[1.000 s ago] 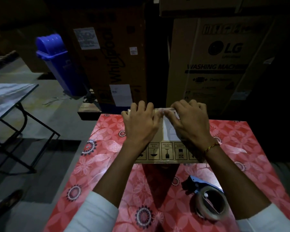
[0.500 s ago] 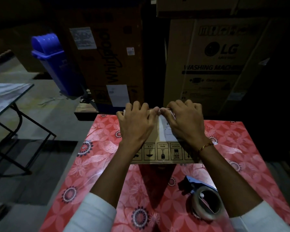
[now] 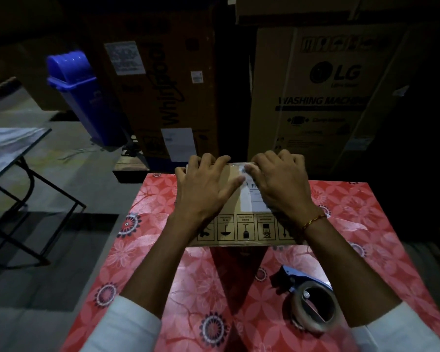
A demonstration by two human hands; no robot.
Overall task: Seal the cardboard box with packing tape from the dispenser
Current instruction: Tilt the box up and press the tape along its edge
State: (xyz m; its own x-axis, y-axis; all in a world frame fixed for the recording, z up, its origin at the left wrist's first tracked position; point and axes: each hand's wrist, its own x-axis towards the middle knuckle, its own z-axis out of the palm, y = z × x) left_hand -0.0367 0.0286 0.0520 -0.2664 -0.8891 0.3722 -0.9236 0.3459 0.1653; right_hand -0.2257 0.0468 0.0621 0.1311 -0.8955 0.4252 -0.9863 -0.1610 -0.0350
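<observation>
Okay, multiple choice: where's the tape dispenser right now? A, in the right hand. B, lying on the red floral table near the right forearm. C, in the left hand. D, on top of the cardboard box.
B: the tape dispenser lies on the red floral table beside the right forearm, while the left hand and right hand both press flat on the cardboard box.

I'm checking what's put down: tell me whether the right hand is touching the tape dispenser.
Apart. The head view shows the right hand flat on the cardboard box, while the tape dispenser lies alone on the tablecloth nearer the person.
</observation>
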